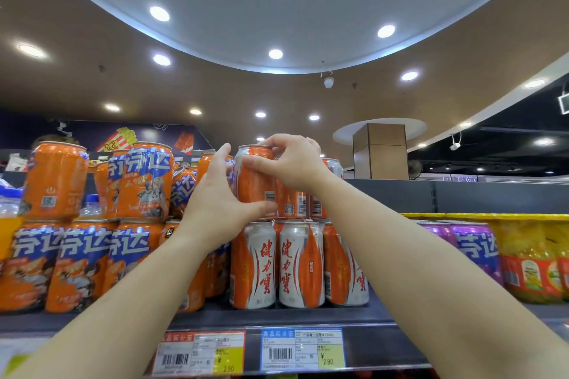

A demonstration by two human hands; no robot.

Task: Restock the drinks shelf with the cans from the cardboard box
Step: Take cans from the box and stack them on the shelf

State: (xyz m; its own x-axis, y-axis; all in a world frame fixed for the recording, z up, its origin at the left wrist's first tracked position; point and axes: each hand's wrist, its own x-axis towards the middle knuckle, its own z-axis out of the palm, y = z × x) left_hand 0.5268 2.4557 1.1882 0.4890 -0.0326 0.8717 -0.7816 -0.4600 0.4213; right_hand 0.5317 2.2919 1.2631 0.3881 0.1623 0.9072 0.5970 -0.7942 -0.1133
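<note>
An orange-and-silver can (254, 177) stands on top of a lower row of the same tall cans (297, 264) on the drinks shelf (308, 315). My left hand (215, 206) cups its left side, thumb under its lower front. My right hand (292, 163) grips its top rim and upper right side with curled fingers. More upper-row cans (295, 203) show behind my right wrist. The cardboard box is out of view.
Stacked orange cans with blue lettering (144, 181) fill the shelf to the left. Purple cans (471, 249) and yellow jars (532, 264) stand to the right. Price tags (303, 348) hang on the shelf's front edge. A brown pillar (380, 151) rises behind.
</note>
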